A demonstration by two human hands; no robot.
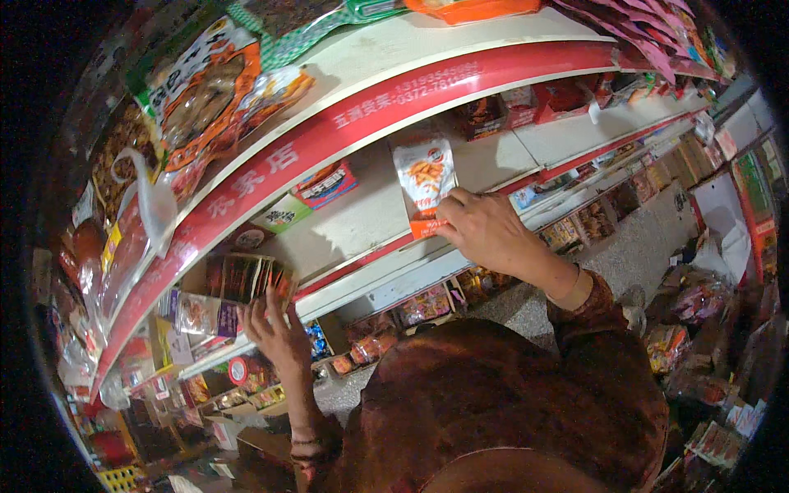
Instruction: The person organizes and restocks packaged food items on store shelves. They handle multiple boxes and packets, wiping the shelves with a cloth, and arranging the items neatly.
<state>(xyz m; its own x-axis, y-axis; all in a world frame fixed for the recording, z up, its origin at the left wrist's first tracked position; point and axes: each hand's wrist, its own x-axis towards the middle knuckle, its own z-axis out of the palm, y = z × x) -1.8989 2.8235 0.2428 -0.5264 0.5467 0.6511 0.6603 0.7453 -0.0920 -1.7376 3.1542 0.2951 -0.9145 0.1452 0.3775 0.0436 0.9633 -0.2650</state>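
My right hand (484, 229) grips the lower right edge of a white and orange snack pouch (425, 174), thumb and fingers closed on it. A picture of golden food is on its front, and it leans upright on the white shelf (363, 222). My left hand (278, 330) is at the front corner of an open display carton (249, 277) packed with dark packets, its fingertips against the near end. Whether those fingers hold the carton or only touch it is unclear. A purple and clear packet (206, 314) is beside the left thumb.
Above runs a shelf with a red printed edge strip (363, 114), bearing large food bags (206, 92). Small boxes, one red and blue (327, 185), one green (280, 212), sit further back. Goods fill lower shelves, and bagged goods (690, 296) are piled at the right.
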